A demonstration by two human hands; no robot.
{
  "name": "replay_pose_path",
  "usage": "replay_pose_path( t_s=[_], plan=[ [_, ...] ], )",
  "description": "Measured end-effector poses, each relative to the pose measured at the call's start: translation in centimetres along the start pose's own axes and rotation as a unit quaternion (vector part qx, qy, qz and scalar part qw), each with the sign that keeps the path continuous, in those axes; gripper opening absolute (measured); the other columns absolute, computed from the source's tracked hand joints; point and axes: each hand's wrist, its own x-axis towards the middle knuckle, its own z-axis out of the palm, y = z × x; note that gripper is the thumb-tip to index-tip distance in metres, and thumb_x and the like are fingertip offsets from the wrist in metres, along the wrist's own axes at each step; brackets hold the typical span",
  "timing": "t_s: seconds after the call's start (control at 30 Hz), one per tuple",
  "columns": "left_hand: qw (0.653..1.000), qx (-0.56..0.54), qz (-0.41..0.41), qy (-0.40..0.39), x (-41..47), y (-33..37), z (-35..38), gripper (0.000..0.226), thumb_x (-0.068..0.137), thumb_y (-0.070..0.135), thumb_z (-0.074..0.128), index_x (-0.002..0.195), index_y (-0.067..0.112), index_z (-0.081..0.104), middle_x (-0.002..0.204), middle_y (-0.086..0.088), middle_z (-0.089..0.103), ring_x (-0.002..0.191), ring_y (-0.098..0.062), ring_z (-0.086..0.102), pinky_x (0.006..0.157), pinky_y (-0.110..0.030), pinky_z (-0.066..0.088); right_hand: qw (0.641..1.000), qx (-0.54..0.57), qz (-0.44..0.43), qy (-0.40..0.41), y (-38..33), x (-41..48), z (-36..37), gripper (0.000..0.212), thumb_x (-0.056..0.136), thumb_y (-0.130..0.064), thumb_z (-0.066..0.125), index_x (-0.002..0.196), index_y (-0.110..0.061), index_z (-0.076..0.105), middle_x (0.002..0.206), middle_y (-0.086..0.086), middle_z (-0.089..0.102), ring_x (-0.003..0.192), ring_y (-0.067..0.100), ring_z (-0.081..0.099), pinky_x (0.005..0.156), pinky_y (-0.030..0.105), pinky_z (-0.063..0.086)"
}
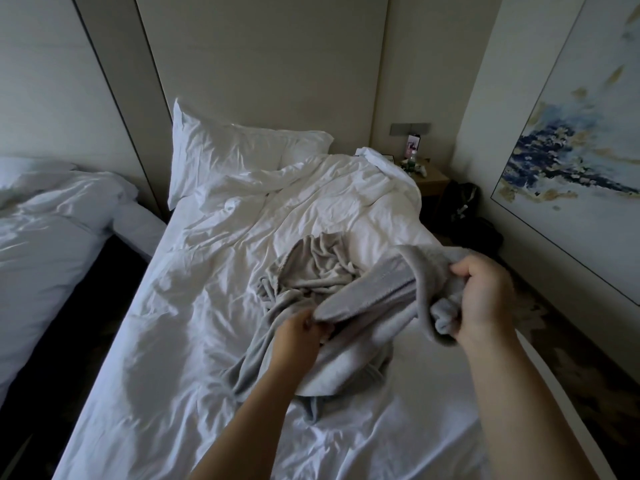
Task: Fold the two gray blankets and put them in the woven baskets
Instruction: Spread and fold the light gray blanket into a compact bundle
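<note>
Mid-bed, a soft gray fleece blanket [311,271] crumpled in a heap on the wrinkled white bedsheet [156,341], part of it lifted off toward 3 o'clock. At 6 o'clock of the heap, the left hand [303,329], curled, thumb and fingers pinching a thick hemmed fold of the fleece. At 3 o'clock, the right hand [485,299], closed in a fist round a bunched end of the same cloth, raised near the mattress edge. Between both hands, a doubled band of fleece pulled nearly taut; below it, more gray cloth sagging onto the sheet. Cannot tell whether one blanket or two in the pile. At 12 o'clock, a rumpled white duvet [346,192]; at 11 o'clock, a white pillow [235,147] leaning against the wall panel. At 1 o'clock, a small wooden nightstand [433,180] bearing a green bottle [411,163] and small items too blurred to name; beside it on the floor, a dark bag [460,202]. At 9 o'clock, a second white-sheeted bed [52,230]. At 2 o'clock, a large blue-and-gold abstract painting [581,150].
</note>
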Motion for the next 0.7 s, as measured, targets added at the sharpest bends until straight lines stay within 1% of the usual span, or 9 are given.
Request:
replay_pose_path(
  t_s=[0.13, 0.2, 0.3, 0.37, 0.43, 0.47, 0.53, 0.6, 0.7],
  plan=[
    [0.973, -0.010, -0.059, 0.225, 0.8, 1.9, -3.7, 0.032, 0.088, 0.012, 0.044, 0.100, 0.028, 0.069, 0.065, 0.015, 0.061, 0.064, -0.002, 0.057, 0.059, -0.021, 0.039, 0.975, -0.130, -0.045, 0.176, 0.5, 2.3, -3.5, 0.007, 0.068, -0.012, 0.043, 0.062, -0.009, 0.046, 0.071, 0.014, 0.050, 0.060, 0.028, 0.051, 0.057, 0.041, 0.045],
    [0.967, -0.031, -0.062, 0.245, 1.5, 3.3, -5.6, 0.025, 0.090, 0.016, 0.042, 0.091, 0.025, 0.065, 0.069, 0.013, 0.060, 0.071, -0.009, 0.059, 0.056, -0.021, 0.038, 0.952, -0.232, -0.081, 0.183, 0.7, 2.6, -3.8, 0.016, 0.080, -0.006, 0.043, 0.075, -0.008, 0.059, 0.076, 0.009, 0.056, 0.069, 0.027, 0.057, 0.064, 0.041, 0.052],
    [0.985, -0.100, -0.003, 0.142, 1.4, 6.7, -6.1, 0.023, 0.092, 0.018, 0.043, 0.083, 0.026, 0.063, 0.073, 0.003, 0.066, 0.075, -0.022, 0.064, 0.065, -0.032, 0.050, 0.951, -0.284, -0.106, -0.066, 1.3, 0.0, 0.0, 0.024, 0.083, -0.005, 0.057, 0.101, -0.018, 0.064, 0.071, -0.002, 0.059, 0.057, 0.014, 0.058, 0.047, 0.023, 0.045],
    [0.990, -0.090, 0.056, 0.088, 0.8, 9.1, -5.2, 0.021, 0.089, 0.017, 0.048, 0.080, 0.028, 0.064, 0.070, 0.001, 0.066, 0.069, -0.020, 0.063, 0.065, -0.034, 0.051, 0.889, -0.356, -0.094, -0.270, 2.7, -2.4, 3.5, 0.025, 0.077, -0.017, 0.072, 0.096, -0.031, 0.064, 0.079, -0.009, 0.069, 0.067, -0.003, 0.065, 0.056, 0.014, 0.050],
    [0.989, -0.055, 0.121, 0.061, 0.2, 10.4, -4.8, 0.021, 0.083, 0.015, 0.054, 0.086, 0.032, 0.067, 0.075, 0.011, 0.067, 0.071, -0.004, 0.063, 0.064, -0.019, 0.050, 0.799, -0.479, -0.135, -0.337, 4.8, -3.4, 5.7, 0.013, 0.076, -0.033, 0.072, 0.086, -0.028, 0.065, 0.080, -0.006, 0.071, 0.077, 0.006, 0.068, 0.064, 0.021, 0.052],
    [0.987, -0.038, 0.148, 0.049, 0.2, 10.4, -5.0, 0.023, 0.080, 0.016, 0.057, 0.091, 0.033, 0.068, 0.077, 0.016, 0.066, 0.074, 0.002, 0.062, 0.063, -0.010, 0.047, 0.796, -0.502, -0.157, -0.300, 5.3, -3.3, 6.2, 0.009, 0.080, -0.032, 0.068, 0.084, -0.025, 0.067, 0.080, -0.003, 0.071, 0.079, 0.013, 0.068, 0.065, 0.025, 0.051],
    [0.985, -0.004, 0.170, 0.009, 0.4, 9.2, -6.2, 0.025, 0.074, 0.022, 0.068, 0.093, 0.038, 0.067, 0.077, 0.023, 0.064, 0.074, 0.008, 0.060, 0.064, -0.003, 0.042, 0.863, -0.432, -0.173, -0.197, 4.9, -2.4, 5.9, 0.011, 0.087, -0.022, 0.062, 0.083, -0.020, 0.072, 0.082, 0.000, 0.073, 0.082, 0.019, 0.067, 0.067, 0.026, 0.048],
    [0.984, 0.078, 0.152, -0.045, 0.6, 7.1, -7.1, 0.025, 0.068, 0.032, 0.079, 0.089, 0.037, 0.067, 0.068, 0.027, 0.059, 0.065, 0.011, 0.055, 0.061, -0.001, 0.038, 0.926, -0.309, -0.173, -0.135, 3.9, -1.5, 4.8, 0.020, 0.086, -0.015, 0.060, 0.070, -0.019, 0.071, 0.066, -0.007, 0.069, 0.070, 0.013, 0.064, 0.061, 0.024, 0.047],
    [0.984, 0.159, 0.061, -0.044, 0.5, 2.6, -5.7, 0.010, 0.076, 0.025, 0.070, 0.085, 0.023, 0.069, 0.071, 0.015, 0.067, 0.070, 0.002, 0.058, 0.063, -0.012, 0.043, 0.953, -0.224, -0.185, -0.090, 2.5, -1.1, 4.2, 0.024, 0.084, -0.006, 0.054, 0.064, -0.011, 0.065, 0.052, -0.009, 0.061, 0.054, 0.004, 0.057, 0.052, 0.018, 0.044]
  ],
)
